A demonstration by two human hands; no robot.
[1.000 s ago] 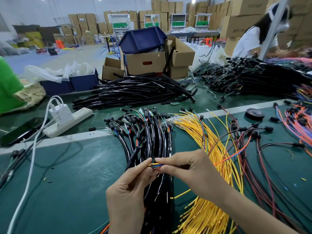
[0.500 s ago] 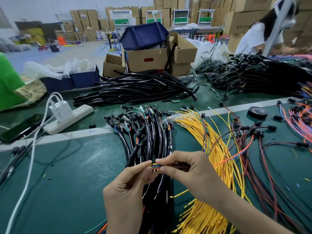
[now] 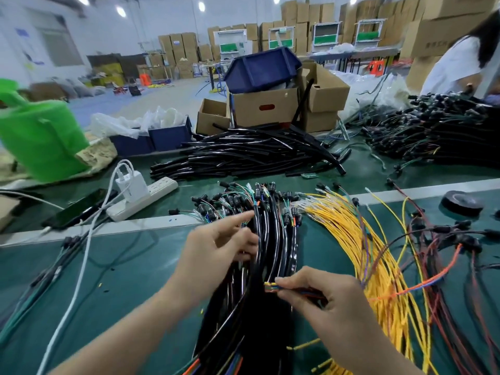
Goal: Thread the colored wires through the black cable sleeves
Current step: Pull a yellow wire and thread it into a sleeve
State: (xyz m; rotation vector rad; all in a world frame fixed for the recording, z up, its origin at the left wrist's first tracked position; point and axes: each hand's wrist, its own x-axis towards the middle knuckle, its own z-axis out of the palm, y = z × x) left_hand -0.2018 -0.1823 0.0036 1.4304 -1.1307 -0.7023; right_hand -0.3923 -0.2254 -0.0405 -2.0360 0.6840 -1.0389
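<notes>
A small bunch of coloured wires (image 3: 271, 286) is pinched just behind its tips between thumb and forefinger of the right hand (image 3: 335, 304), at lower centre of the frame. The yellow, orange and blue ends are left protruding to the left, bare of any sleeve. The left hand (image 3: 216, 247) is laid against the bundle of black sleeves (image 3: 273, 239) at mid-frame, forefinger stretched out and the other fingers curled at the bundle's edge — whether a single sleeve is actually gripped cannot be told through the blur.

The main risk is judged to lie at the tips. If the pinch is slackened, the ends may be splayed, and one strand could be caught on a sleeve's mouth and folded back instead of being fed in. A sleeve drawn from so dense a bundle may be dragged out together with its neighbours, since the sleeves are packed side by side and their connectors are crowded at the top. The pinched wires are led off to the right, across the yellow wires (image 3: 351, 239) and towards the red and black harness (image 3: 446, 255). A pull could be snagged there — and loose strands swept across the green mat (image 3: 121, 266). The heap of empty black tubing (image 3: 243, 158) is seen at upper centre, well apart from both hands.
</notes>
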